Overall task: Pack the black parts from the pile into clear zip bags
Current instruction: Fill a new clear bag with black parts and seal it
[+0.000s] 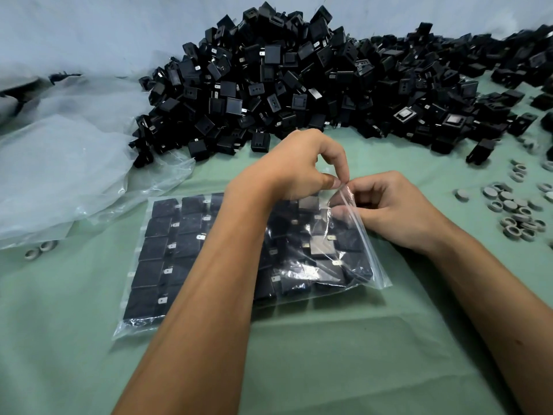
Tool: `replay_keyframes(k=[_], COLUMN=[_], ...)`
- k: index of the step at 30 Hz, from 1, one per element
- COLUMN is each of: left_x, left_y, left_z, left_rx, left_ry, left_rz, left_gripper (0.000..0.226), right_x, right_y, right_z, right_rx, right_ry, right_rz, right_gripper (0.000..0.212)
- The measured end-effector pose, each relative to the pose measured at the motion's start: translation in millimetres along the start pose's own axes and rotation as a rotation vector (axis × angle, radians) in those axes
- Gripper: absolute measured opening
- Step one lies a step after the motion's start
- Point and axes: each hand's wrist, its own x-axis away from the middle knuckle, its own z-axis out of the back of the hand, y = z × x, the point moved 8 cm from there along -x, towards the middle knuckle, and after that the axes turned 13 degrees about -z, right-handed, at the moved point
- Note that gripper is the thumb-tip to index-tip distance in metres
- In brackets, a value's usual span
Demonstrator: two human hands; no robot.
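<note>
A clear zip bag point(167, 319) lies flat on the green cloth, filled with rows of black square parts point(158, 226) with small metal tabs. My left hand point(296, 166) reaches over the bag and pinches its zip strip at the far right corner between thumb and forefinger. My right hand point(395, 211) pinches the same zip edge just beside it, fingers curled around the plastic. A large pile of loose black parts point(299, 82) fills the back of the table, beyond both hands.
Crumpled clear plastic sheeting point(68, 175) lies at the left. Several grey rings and caps point(514, 211) are scattered at the right, and two grey rings point(42, 250) sit near the left edge. Green cloth point(329, 354) covers the table.
</note>
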Motion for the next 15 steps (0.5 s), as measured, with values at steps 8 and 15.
replay_keyframes(k=[8,15], left_x=[1.5,0.4], left_y=[-10.1,-13.4], left_z=[-3.4,-4.0], left_rx=[0.026,0.055], left_ry=[-0.018,0.006], left_rz=[0.039,0.053], left_gripper=[0.016,0.017], right_x=[3.5,9.0], right_y=[1.5,6.1], right_z=[15.5,5.9], right_rx=[0.048,0.011], right_ry=[-0.028,-0.194], right_rz=[-0.089,-0.159], right_gripper=[0.023,0.027])
